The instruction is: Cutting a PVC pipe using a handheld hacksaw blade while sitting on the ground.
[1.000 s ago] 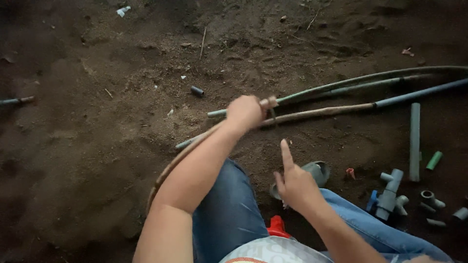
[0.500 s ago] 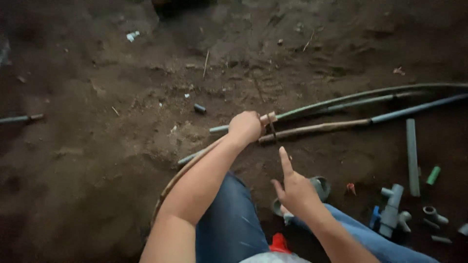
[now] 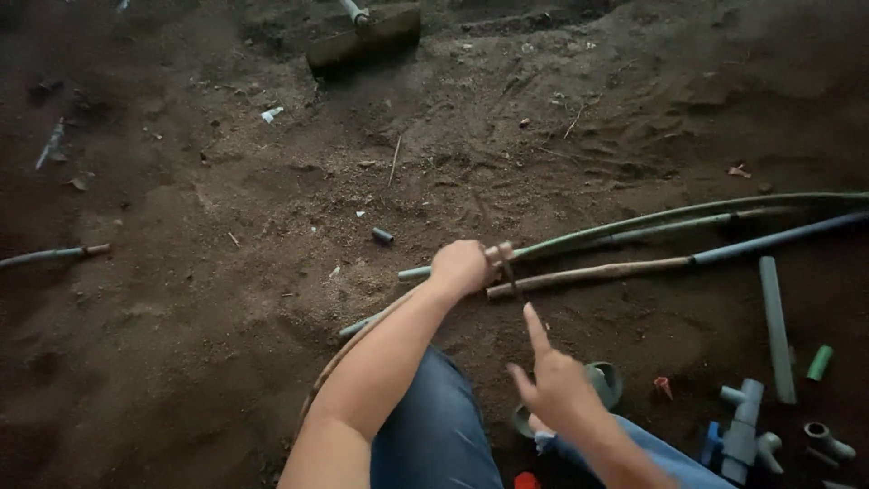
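Note:
My left hand is closed around the end of a muddy brown pipe that lies on the dirt and turns blue further right. A thin dark strip hangs from that fist, down toward my right hand. My right hand hovers just below with the index finger pointing up and nothing in it. Two green-grey pipes run alongside, just beyond the held one. I crouch with a blue-jeaned knee under my left arm.
Grey pipe fittings, a short grey pipe piece and a green cap lie at the lower right. A small dark pipe offcut rests on the soil. Another pipe end lies far left, a block at the top.
The view has tilted up, so hands and pipes sit lower in frame. My left hand keeps its grip on the pipe end; my right hand has stayed raised below it.

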